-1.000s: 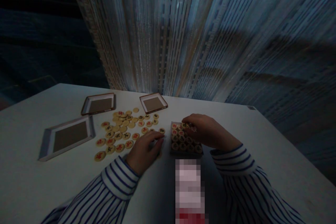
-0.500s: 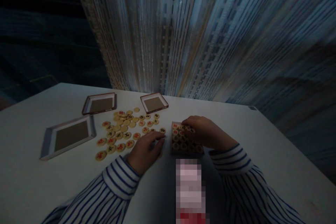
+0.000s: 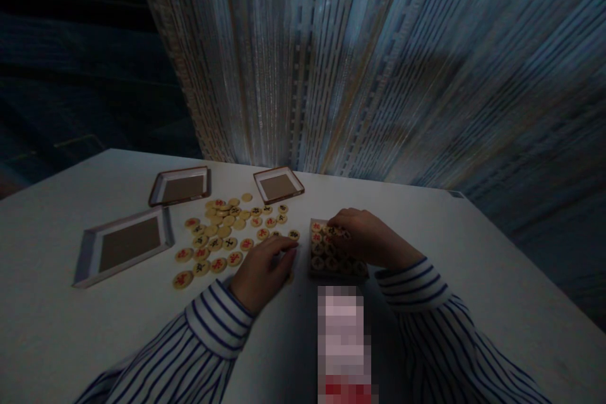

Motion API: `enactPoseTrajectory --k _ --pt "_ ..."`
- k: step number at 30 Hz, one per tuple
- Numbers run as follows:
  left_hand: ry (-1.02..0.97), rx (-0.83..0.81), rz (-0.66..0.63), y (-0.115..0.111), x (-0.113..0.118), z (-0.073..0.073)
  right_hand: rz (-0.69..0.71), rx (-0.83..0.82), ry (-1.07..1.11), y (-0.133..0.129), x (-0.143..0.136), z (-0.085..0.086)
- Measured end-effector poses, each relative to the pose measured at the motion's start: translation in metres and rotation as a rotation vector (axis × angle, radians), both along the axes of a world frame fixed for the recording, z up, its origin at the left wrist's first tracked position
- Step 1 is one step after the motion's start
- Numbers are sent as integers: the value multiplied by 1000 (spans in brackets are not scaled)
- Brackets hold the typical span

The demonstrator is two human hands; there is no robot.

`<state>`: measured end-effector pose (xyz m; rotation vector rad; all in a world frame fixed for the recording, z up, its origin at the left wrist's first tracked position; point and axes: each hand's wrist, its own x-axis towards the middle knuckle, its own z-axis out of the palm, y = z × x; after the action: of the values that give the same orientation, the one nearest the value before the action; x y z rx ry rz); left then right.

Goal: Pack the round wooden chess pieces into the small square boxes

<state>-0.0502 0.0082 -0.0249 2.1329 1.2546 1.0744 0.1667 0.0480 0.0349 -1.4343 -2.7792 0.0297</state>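
Observation:
My left hand [image 3: 262, 268] rests on the table at the right edge of the loose Chinese chess pieces [image 3: 222, 231]. Its thumb and forefinger are apart, with nothing seen between them. The pieces are round and pale, some face up with red or black characters, others showing blank. Just right of it stands a small open box [image 3: 319, 276] with rows of the same pieces [image 3: 317, 249] in it. Bent over the box's far right part is my right hand [image 3: 367, 237], its fingers curled down onto a Chinese chess piece among the rows. The hand hides part of the box.
Three shallow open trays or lids lie beyond and left of the pieces: a large one [image 3: 89, 265] at left, one [image 3: 154, 192] behind it, and a smaller one [image 3: 296, 194] at the back. A string curtain [image 3: 293, 76] hangs behind the white table [image 3: 118, 322].
Almost nothing differs. My right hand stays over the box and shifts very slightly left; my left hand keeps its place.

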Motion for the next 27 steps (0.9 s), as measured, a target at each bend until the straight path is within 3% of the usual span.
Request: enactPoseTrajectory --k 11,27 --pt "10 -16 -3 1 -1 -1 22 -5 -20 2 2 -5" --pt "6 -18 12 1 0 0 -11 -48 -95 0 -4 0"
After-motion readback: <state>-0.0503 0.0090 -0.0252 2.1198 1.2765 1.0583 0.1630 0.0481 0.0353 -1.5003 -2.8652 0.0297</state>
